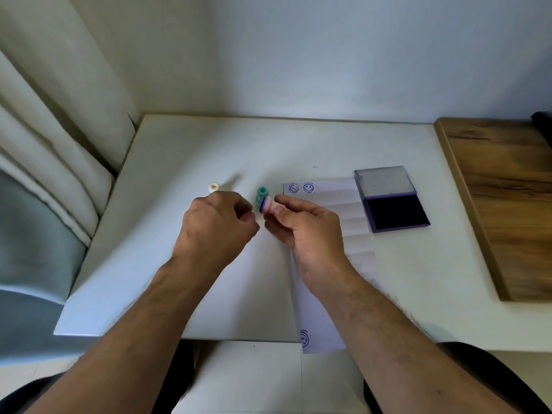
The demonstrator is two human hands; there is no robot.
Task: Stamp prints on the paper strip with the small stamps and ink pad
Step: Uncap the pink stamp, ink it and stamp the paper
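Pinched between thumb and fingertips of the right hand (301, 225), a pink stamp (268, 205) is held above the white worktop (185, 150), its inked face turned left. The left hand (215, 222) is loosely curled, its grip empty. A teal stamp (262, 193) stands just behind. The paper strip (334, 198) with two smiley prints (301, 187) lies beside the open ink pad (395, 211).

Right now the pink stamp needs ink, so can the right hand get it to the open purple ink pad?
Probably yes. The right hand holds the small pink stamp, and only flat folded white paper strip lies between it and the open purple ink pad, whose lid is up.
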